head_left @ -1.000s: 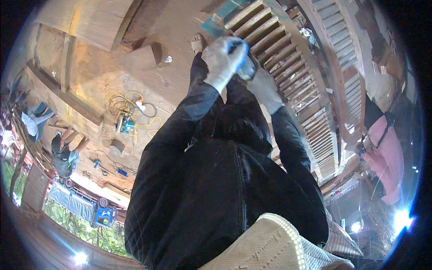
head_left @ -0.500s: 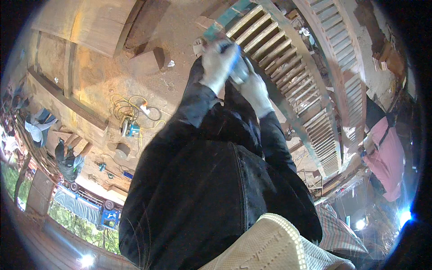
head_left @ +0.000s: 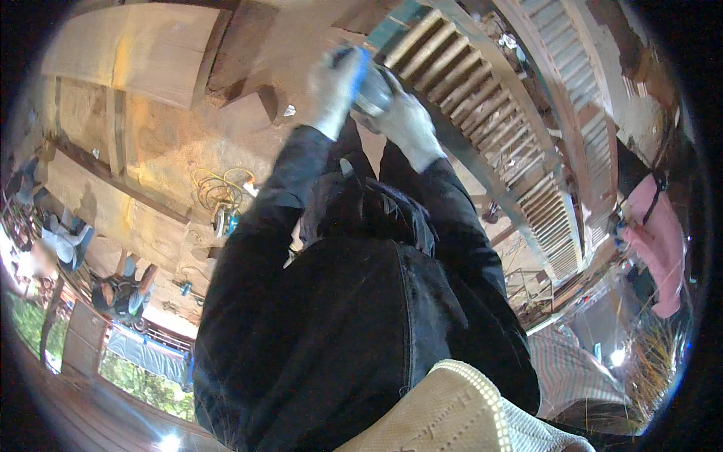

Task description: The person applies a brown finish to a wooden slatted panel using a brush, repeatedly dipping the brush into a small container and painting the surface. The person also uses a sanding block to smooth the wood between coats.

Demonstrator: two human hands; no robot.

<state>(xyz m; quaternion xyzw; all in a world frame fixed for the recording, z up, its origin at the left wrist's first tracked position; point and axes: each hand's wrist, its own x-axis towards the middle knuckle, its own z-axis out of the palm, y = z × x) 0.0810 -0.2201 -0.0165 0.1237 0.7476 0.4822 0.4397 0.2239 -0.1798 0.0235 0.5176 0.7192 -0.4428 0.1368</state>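
Observation:
My left hand (head_left: pixel 331 96), in a pale glove, is closed on a rounded grey object (head_left: pixel 373 93) with a bright blue edge. The gloved right hand (head_left: pixel 407 124) curls around its other side, so both hands hold it together. Motion blur and the fingers hide its exact kind. Just beyond and to the right of my hands lies a long slatted wooden panel (head_left: pixel 482 113) with a greenish frame.
Farther right stands another slatted panel (head_left: pixel 565 45). Flat boards (head_left: pixel 135 53) lie at the left. On the floor sits a teal power tool (head_left: pixel 228 221) with a yellow cord (head_left: pixel 208 187). Two people are at the far left; pink cloth (head_left: pixel 657 241) shows at the right.
Both hands have moved slightly left with the grey object, and my left hand has risen a little in the picture. The surroundings have shifted slightly as my head moved.

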